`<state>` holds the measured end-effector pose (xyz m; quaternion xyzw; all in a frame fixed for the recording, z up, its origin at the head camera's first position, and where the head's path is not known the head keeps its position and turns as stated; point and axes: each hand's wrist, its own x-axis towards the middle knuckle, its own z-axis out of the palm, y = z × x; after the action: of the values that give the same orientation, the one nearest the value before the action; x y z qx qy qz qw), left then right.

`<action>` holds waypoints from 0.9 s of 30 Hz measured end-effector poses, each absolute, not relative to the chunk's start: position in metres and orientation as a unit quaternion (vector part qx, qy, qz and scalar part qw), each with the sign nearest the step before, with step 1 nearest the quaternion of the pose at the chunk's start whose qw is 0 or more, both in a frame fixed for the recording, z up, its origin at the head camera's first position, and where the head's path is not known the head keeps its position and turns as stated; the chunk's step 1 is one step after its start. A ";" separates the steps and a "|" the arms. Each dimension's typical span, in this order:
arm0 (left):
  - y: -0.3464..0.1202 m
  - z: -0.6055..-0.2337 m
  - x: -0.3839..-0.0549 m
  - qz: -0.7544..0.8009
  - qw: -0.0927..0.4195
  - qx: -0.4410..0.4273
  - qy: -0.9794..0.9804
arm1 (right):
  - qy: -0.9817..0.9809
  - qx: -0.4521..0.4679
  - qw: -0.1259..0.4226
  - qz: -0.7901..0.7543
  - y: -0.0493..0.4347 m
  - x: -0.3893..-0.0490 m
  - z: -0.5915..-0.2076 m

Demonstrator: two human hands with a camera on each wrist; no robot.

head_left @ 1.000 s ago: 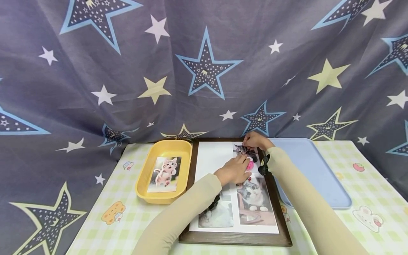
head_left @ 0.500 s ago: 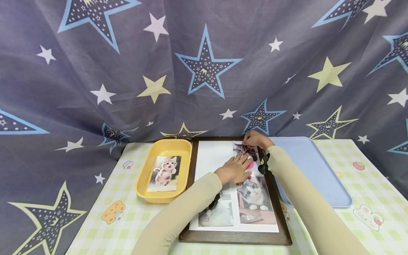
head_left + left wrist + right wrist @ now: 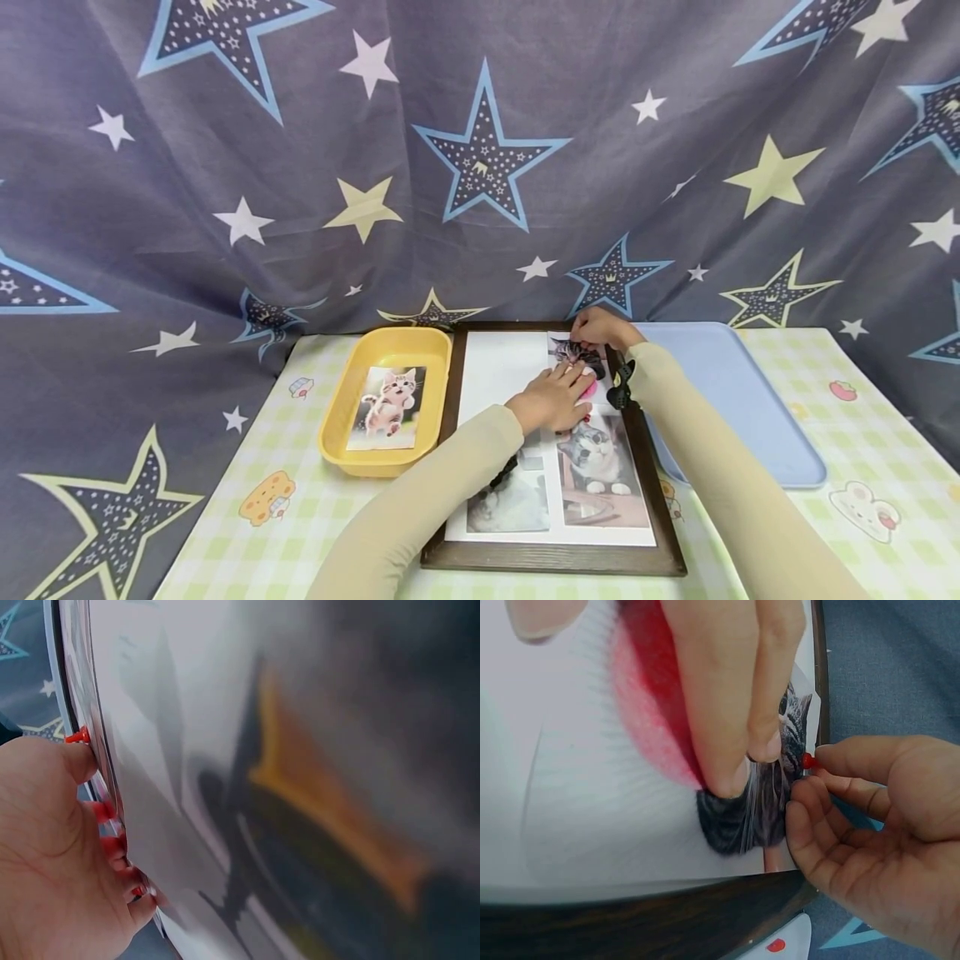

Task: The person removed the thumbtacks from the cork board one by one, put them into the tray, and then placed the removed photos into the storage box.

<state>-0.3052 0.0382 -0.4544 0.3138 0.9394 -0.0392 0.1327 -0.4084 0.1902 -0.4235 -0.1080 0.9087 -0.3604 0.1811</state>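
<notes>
My right hand (image 3: 606, 330) pinches a red push pin (image 3: 808, 760) between thumb and finger at the top edge of a tabby cat photo (image 3: 761, 802). That photo lies in the upper right of a white board with a dark brown wooden frame (image 3: 553, 558). Spread across the photo, my left hand (image 3: 551, 398) presses it down with straight fingers, over its pink part. Near the left thumb, another red pin (image 3: 79, 736) shows in the left wrist view. Below is a grey-and-white cat photo (image 3: 600, 471) on the board.
A pale cat photo (image 3: 513, 504) sits at the board's lower left, partly behind the left sleeve. Left of the frame, a yellow tray (image 3: 333, 417) holds a kitten photo (image 3: 388, 408). A light blue tray (image 3: 738, 400) lies to the right, on a checked tablecloth (image 3: 300, 525). A starry curtain hangs behind.
</notes>
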 end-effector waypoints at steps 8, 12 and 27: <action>0.040 -0.450 -0.307 -0.067 0.135 0.314 0.937 | 0.912 -0.102 0.186 -0.351 0.190 -0.407 -0.423; 0.041 -0.449 -0.308 -0.072 0.139 0.313 0.937 | 0.912 -0.102 0.185 -0.351 0.190 -0.407 -0.423; 0.042 -0.451 -0.306 -0.058 0.145 0.306 0.939 | 0.904 -0.105 0.184 -0.370 0.193 -0.414 -0.427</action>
<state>-0.3064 0.0415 -0.4509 0.3062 0.9391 -0.0583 0.1450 -0.4135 0.1927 -0.4267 -0.1053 0.9045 -0.3701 0.1840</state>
